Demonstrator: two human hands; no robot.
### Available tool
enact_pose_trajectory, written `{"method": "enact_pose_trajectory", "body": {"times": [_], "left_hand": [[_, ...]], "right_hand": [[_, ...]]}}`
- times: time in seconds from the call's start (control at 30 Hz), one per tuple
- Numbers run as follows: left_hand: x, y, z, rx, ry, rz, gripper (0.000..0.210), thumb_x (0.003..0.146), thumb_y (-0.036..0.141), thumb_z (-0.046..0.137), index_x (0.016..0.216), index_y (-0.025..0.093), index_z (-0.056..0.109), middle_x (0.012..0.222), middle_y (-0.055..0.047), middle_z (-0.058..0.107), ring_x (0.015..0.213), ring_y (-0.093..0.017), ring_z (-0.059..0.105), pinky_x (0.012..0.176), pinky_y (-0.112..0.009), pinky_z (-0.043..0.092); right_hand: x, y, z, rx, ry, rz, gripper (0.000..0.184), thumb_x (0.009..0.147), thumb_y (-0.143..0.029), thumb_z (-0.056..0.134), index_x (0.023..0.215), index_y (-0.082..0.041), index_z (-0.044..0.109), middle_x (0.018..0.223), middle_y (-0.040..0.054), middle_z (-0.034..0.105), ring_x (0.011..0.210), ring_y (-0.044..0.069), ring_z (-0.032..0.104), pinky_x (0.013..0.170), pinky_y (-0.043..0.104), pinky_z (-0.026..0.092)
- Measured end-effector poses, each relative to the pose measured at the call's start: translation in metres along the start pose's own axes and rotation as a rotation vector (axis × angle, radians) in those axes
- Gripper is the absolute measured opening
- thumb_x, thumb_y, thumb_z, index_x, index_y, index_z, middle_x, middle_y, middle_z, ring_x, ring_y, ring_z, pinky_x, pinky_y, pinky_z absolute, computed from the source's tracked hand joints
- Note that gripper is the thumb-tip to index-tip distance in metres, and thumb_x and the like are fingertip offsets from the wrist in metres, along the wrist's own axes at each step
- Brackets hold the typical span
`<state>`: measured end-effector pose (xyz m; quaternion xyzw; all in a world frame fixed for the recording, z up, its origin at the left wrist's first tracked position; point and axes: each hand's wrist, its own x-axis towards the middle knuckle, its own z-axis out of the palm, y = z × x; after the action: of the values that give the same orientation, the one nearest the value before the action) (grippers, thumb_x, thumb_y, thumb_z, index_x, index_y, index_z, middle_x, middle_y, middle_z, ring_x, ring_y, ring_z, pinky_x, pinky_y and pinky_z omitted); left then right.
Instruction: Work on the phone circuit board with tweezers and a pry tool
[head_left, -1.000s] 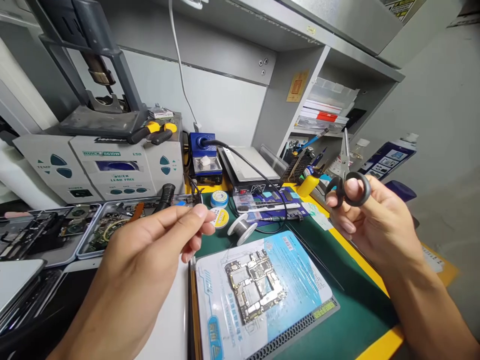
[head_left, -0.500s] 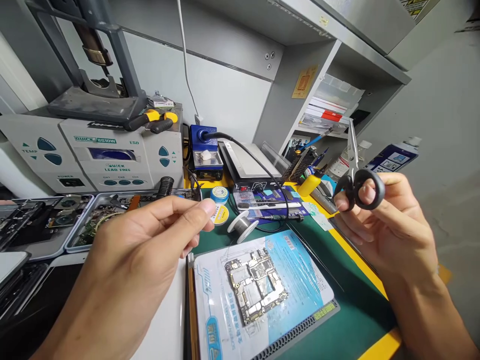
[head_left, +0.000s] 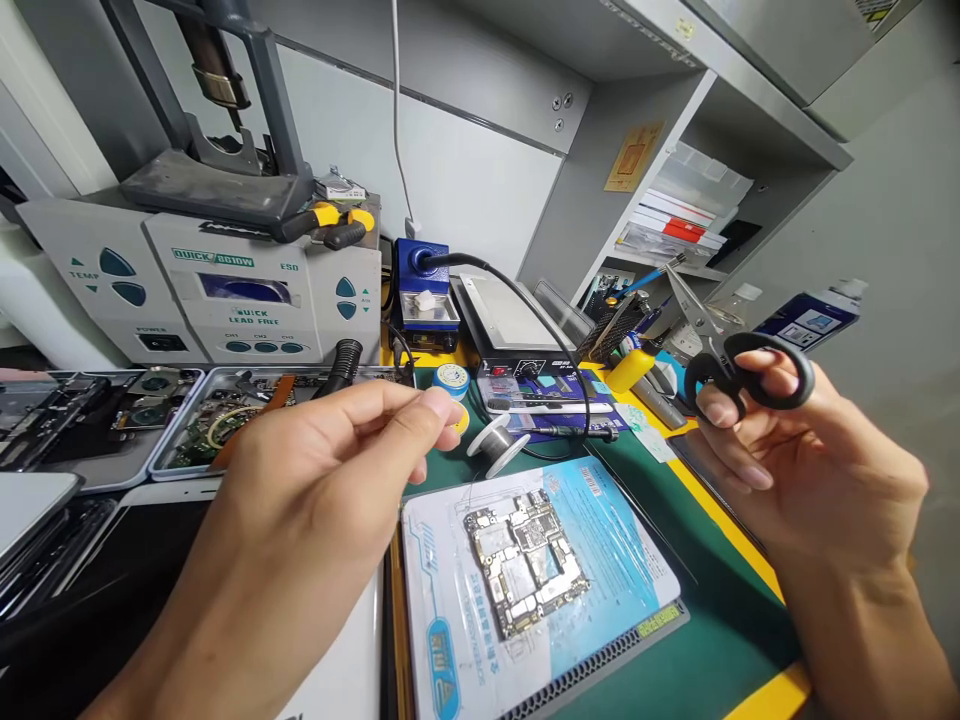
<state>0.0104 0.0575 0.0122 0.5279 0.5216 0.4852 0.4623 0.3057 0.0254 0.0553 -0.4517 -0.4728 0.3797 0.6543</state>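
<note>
Your right hand [head_left: 817, 470] is raised above the right edge of the tabletop [head_left: 720, 600] and has the scissors [head_left: 731, 350] by their black handle loops, with fingers threaded through the rings and the rest of the fingers curled loosely below. The metal blades are slightly parted and point up and to the left, toward the shelf [head_left: 675, 215] at the back. Your left hand [head_left: 315, 490] hovers over the middle of the tabletop with thumb and forefinger pinched together at the tips and the other fingers folded under; whether anything thin sits in that pinch cannot be told. Just beyond those fingertips stands a solder spool [head_left: 496, 443], with two small round tins [head_left: 452, 380] close behind it. On the green tabletop below and between your hands lies a blue-and-white mat [head_left: 600, 560] carrying a bare circuit board [head_left: 527, 560], well apart from both hands. Toward the back left corner sits a grey rework station [head_left: 225, 295], and metal trays [head_left: 180, 440] of phone parts lie along the left side.
</note>
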Motion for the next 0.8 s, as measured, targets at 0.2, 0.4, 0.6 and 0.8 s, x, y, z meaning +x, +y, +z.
{"method": "enact_pose_trajectory", "body": {"times": [0.2, 0.4, 0.6, 0.8], "left_hand": [[-0.004, 0.008, -0.001, 0.079, -0.076, 0.057, 0.035, 0.085, 0.063, 0.069, 0.084, 0.029, 0.076, 0.061, 0.004, 0.062, 0.057, -0.010, 0.054, 0.045, -0.017, 0.037], [-0.005, 0.017, 0.002, 0.051, -0.114, 0.011, 0.039, 0.082, 0.063, 0.069, 0.076, 0.024, 0.074, 0.058, 0.001, 0.067, 0.052, -0.014, 0.059, 0.045, -0.021, 0.040], [-0.006, 0.018, 0.006, 0.094, -0.106, 0.029, 0.044, 0.084, 0.061, 0.065, 0.065, 0.021, 0.066, 0.063, -0.002, 0.067, 0.057, -0.017, 0.061, 0.042, -0.023, 0.037], [-0.004, 0.012, 0.004, 0.105, -0.164, 0.045, 0.042, 0.088, 0.060, 0.062, 0.070, 0.023, 0.066, 0.067, -0.002, 0.071, 0.059, -0.018, 0.065, 0.039, -0.021, 0.037]], "right_hand": [[-0.001, -0.006, -0.001, 0.042, 0.100, 0.065, 0.031, 0.079, -0.049, 0.068, 0.089, -0.022, 0.080, 0.071, 0.0070, 0.067, 0.041, 0.011, 0.048, 0.042, 0.024, 0.040], [-0.003, 0.001, 0.006, -0.058, 0.150, -0.102, 0.035, 0.070, -0.008, 0.076, 0.099, -0.027, 0.076, 0.069, 0.0012, 0.068, 0.042, 0.009, 0.042, 0.042, 0.023, 0.035], [-0.006, 0.004, 0.013, -0.118, 0.196, -0.163, 0.035, 0.072, -0.010, 0.083, 0.100, -0.029, 0.078, 0.068, 0.0035, 0.074, 0.042, 0.013, 0.052, 0.038, 0.025, 0.034], [-0.009, 0.005, 0.018, -0.149, 0.273, -0.154, 0.038, 0.066, -0.013, 0.089, 0.099, -0.029, 0.079, 0.072, 0.0046, 0.080, 0.040, 0.014, 0.053, 0.034, 0.027, 0.035]]}}
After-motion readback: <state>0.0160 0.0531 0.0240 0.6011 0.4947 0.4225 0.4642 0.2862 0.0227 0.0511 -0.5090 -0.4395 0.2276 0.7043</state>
